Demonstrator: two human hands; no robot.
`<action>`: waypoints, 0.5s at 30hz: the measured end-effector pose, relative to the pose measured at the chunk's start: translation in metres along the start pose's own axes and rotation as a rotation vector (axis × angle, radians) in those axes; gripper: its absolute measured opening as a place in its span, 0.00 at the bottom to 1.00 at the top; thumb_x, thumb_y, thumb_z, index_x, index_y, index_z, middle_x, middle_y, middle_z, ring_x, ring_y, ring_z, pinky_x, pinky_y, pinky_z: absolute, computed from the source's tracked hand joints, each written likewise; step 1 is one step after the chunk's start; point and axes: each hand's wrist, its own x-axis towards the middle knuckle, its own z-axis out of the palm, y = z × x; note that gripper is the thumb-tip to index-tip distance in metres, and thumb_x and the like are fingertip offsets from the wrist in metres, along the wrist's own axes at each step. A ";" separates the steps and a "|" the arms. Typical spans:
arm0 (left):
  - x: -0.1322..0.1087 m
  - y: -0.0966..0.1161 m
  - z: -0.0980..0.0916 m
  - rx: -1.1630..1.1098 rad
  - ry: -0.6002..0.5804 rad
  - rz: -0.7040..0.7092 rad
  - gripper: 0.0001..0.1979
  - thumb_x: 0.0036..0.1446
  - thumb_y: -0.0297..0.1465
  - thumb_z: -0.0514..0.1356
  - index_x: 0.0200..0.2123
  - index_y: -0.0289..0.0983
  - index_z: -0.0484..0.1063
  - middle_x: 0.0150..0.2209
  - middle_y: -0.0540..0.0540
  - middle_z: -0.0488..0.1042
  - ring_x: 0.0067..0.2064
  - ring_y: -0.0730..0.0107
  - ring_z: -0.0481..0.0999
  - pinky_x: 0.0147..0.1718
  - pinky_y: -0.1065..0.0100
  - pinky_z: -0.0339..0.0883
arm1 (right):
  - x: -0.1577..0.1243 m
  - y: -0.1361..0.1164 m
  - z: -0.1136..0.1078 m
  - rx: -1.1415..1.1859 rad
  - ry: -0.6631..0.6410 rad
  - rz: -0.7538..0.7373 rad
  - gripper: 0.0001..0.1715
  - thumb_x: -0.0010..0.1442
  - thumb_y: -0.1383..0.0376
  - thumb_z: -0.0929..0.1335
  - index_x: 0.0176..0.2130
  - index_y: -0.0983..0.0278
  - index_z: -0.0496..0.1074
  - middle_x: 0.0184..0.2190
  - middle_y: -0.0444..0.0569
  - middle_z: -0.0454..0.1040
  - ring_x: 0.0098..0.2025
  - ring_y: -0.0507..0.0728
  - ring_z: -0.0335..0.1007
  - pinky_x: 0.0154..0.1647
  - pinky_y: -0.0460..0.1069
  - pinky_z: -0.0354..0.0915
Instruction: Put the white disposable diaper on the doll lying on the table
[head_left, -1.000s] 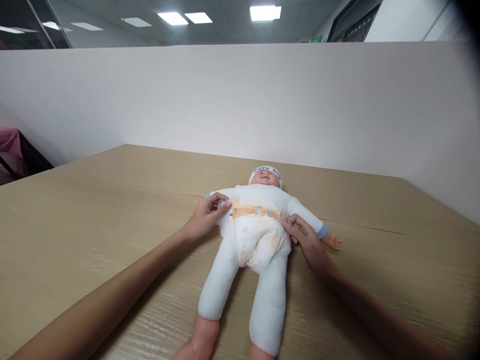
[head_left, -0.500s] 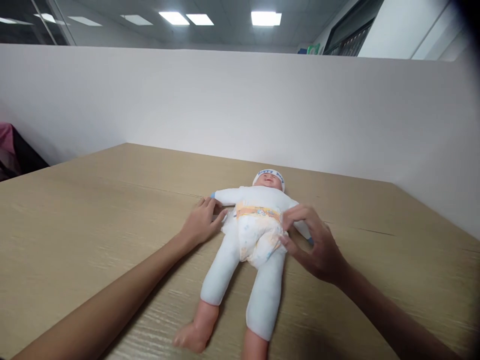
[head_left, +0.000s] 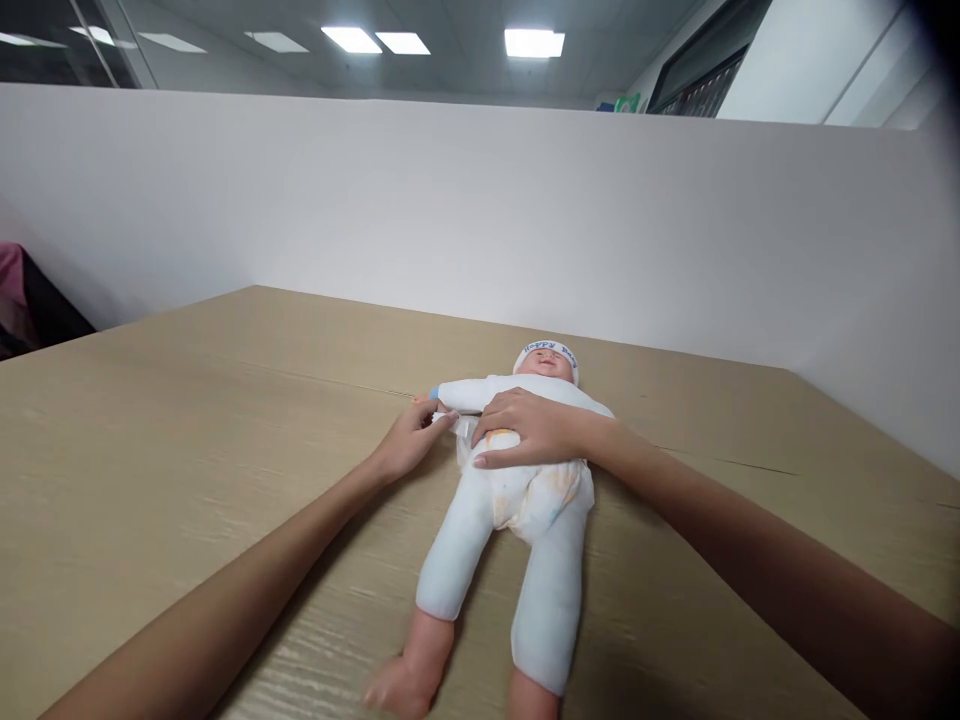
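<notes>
A baby doll [head_left: 459, 545] in white clothes and a white headband lies on its back, its feet toward me. Around its hips is a white diaper [head_left: 525, 495] with orange and blue prints. My left hand [head_left: 411, 438] pinches the diaper's white side tab beside the doll's hip, close to the doll's blue-cuffed hand. Across the doll's belly lies my right hand [head_left: 529, 428], palm down with its fingers stretched out. It covers much of the diaper's orange waistband and hides part of the doll's other arm.
The wood-grain table [head_left: 225, 430] carries the doll and shows thin seams. Behind its far edge rises a white partition [head_left: 450, 210]. A pink and black item [head_left: 30, 300] stands beyond the table at the left.
My right hand has moved from the diaper's right side to the left, onto the doll's belly. My left hand now draws the side tab outward. The doll appears slightly farther right.
</notes>
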 end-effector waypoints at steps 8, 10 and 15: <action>0.004 0.013 0.030 -0.515 -0.063 0.073 0.20 0.68 0.46 0.60 0.30 0.39 0.63 0.27 0.55 0.58 0.30 0.72 0.56 0.32 0.67 0.53 | -0.010 0.005 0.002 -0.084 -0.019 0.008 0.36 0.55 0.45 0.78 0.56 0.57 0.70 0.52 0.51 0.76 0.55 0.67 0.71 0.57 0.61 0.66; 0.004 0.016 0.035 -0.561 -0.066 0.056 0.20 0.68 0.46 0.60 0.29 0.39 0.62 0.25 0.56 0.57 0.28 0.72 0.55 0.30 0.67 0.51 | -0.013 0.007 0.002 -0.007 0.025 0.066 0.45 0.51 0.47 0.81 0.59 0.57 0.66 0.56 0.52 0.73 0.58 0.67 0.70 0.58 0.60 0.67; 0.008 0.036 0.041 -0.581 -0.094 -0.045 0.21 0.64 0.47 0.63 0.29 0.39 0.62 0.26 0.55 0.59 0.27 0.74 0.55 0.27 0.68 0.49 | -0.013 0.013 0.001 0.174 0.046 0.044 0.56 0.57 0.46 0.78 0.71 0.56 0.53 0.68 0.56 0.63 0.68 0.67 0.62 0.66 0.62 0.62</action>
